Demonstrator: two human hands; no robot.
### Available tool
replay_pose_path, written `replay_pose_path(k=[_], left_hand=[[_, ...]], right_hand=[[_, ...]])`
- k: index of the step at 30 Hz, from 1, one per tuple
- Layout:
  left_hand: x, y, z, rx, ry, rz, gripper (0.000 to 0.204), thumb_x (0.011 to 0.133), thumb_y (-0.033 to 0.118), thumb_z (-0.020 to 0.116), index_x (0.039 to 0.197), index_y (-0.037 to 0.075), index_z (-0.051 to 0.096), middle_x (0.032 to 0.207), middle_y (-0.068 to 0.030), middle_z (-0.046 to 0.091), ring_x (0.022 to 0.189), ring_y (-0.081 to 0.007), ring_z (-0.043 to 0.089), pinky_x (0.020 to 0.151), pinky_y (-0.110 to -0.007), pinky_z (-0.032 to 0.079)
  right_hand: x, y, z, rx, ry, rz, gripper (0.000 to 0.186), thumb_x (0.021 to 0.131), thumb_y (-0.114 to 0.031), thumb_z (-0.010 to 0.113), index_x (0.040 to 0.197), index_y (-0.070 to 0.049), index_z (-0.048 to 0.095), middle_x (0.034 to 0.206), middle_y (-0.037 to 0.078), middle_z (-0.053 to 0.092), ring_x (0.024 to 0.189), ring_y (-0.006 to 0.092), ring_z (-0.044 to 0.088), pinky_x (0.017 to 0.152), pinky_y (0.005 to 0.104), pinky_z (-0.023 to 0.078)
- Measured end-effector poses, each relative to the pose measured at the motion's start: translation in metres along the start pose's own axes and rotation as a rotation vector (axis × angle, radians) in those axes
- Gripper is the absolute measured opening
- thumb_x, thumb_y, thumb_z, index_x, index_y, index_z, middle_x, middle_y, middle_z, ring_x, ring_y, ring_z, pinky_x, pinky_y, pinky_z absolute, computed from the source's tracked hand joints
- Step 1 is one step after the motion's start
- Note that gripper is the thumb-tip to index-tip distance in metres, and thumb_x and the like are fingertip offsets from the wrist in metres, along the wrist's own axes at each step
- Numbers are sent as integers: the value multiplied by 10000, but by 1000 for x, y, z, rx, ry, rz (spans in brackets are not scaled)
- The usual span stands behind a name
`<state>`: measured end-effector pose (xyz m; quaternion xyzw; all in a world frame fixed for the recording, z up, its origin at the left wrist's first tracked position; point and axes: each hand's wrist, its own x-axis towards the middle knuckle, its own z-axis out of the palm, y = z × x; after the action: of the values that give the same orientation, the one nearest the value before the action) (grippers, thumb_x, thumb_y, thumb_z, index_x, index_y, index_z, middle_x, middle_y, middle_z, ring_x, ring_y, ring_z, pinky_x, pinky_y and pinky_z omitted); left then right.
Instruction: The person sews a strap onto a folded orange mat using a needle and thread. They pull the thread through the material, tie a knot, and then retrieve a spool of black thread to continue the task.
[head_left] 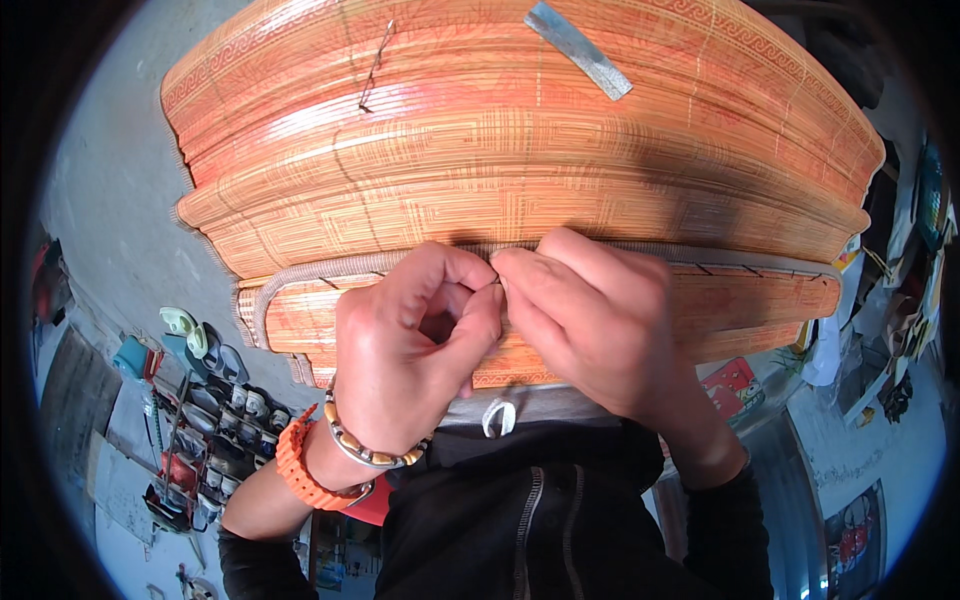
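A large orange bamboo mat (430, 190), printed with brown patterns, lies in folds before me. Along its near part runs a grey-brown edging band (300, 272), with slanting dark stitches beside it. My left hand (415, 330) and my right hand (595, 315) meet at this band, fingertips pinched together. Between them shows a tiny dark bit, perhaps thread; its kind is too small to make out, and the fingers hide most of it. My left wrist carries an orange watch (297, 465) and a beaded bracelet (375, 452).
On the mat's far part rest a grey flat strip (578, 50) and a thin dark twisted strand (376, 65). A rack of shoes (225, 420) stands on the floor at left. Papers and bags (880, 320) are piled at right.
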<state>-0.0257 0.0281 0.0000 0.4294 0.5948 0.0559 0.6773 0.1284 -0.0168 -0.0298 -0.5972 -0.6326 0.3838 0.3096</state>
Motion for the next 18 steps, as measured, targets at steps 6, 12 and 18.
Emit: replay_pose_path(k=[6,12,18], left_hand=[[-1,1,0,52,12,26,56,824,-12,607,823,-3,551,557,3,560,440,-19,501,377,-179,369],[0,-2,2,58,39,64,78,815,-19,611,817,12,539,551,10,553,446,-17,505,395,-177,366],[2,1,1,11,24,5,69,820,-17,596,836,0,531,548,-2,560,423,-28,505,372,-181,362]], right_hand=[[2,5,-4,-7,-71,-9,137,664,-85,647,736,-52,535,640,64,453,531,234,543,437,344,411],[6,5,-6,38,-76,17,130,668,37,657,770,-7,589,623,86,493,511,228,532,445,320,407],[6,4,-6,81,-67,59,156,682,105,652,818,31,634,627,96,532,500,193,522,445,291,396]])
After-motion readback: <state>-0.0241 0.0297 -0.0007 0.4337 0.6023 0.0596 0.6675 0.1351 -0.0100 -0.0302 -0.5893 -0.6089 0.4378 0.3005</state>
